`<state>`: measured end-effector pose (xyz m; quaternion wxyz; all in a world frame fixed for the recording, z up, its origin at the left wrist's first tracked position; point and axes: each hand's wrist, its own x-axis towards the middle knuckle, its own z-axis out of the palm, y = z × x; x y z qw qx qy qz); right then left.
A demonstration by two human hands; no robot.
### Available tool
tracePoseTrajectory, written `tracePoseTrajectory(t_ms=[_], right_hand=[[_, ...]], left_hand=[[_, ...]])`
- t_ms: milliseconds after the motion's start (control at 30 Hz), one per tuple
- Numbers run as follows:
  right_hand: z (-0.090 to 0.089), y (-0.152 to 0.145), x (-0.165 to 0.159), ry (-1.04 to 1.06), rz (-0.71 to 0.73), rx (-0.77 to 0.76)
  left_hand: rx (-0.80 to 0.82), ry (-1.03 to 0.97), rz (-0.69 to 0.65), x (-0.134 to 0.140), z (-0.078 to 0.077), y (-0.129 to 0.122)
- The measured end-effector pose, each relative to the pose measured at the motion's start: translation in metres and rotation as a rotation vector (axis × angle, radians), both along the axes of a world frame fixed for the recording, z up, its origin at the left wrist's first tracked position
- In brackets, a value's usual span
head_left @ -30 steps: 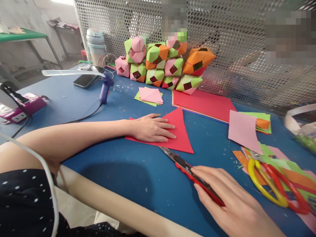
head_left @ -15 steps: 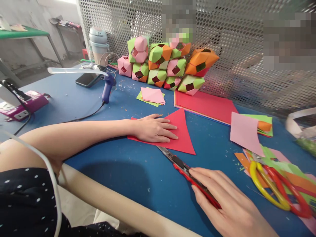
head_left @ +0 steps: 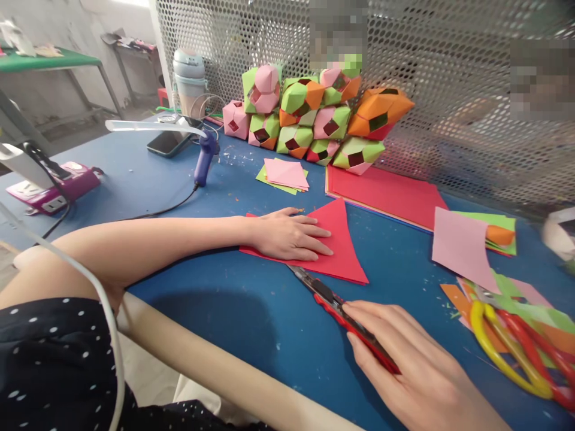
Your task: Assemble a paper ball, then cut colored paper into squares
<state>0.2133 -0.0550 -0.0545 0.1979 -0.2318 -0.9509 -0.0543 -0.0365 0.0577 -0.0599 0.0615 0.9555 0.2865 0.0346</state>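
Note:
My left hand lies flat on a folded red sheet of paper, its fingers spread and pointing right. The sheet rests on the blue tabletop, and the hand and wrist cover part of it. A red and black utility knife is in my right hand, gripped between thumb and fingers. Its blade is extended and meets the sheet's near edge just below my left hand. Whether the tip is between the paper's layers I cannot tell.
Behind stand stacked folded-paper blocks, red sheets and small pink and green squares. To the right are scissors on paper scraps and a pink sheet. Leftward are a purple glue gun and a power strip.
My head view has turned slightly left, so things appear shifted right. The knife has slid a little leftward along the paper's near edge. My left hand stays on the sheet.

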Motion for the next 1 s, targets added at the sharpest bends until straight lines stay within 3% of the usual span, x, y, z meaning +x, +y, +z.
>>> tracePoseTrajectory(t_ms=[533, 700, 867, 1000], right_hand=[[0.000, 0.001, -0.006, 0.046, -0.020, -0.049], [0.000, 0.001, -0.006, 0.020, 0.017, -0.034], [-0.001, 0.002, -0.010, 0.075, -0.045, -0.080], [0.001, 0.002, -0.008, 0.010, 0.007, -0.041]], left_hand=[[0.002, 0.003, -0.005, 0.000, -0.001, 0.000], [-0.026, -0.095, -0.006, 0.000, -0.002, 0.000], [-0.038, -0.132, -0.005, 0.000, -0.003, 0.002], [-0.052, -0.130, -0.004, 0.001, -0.004, 0.002]])
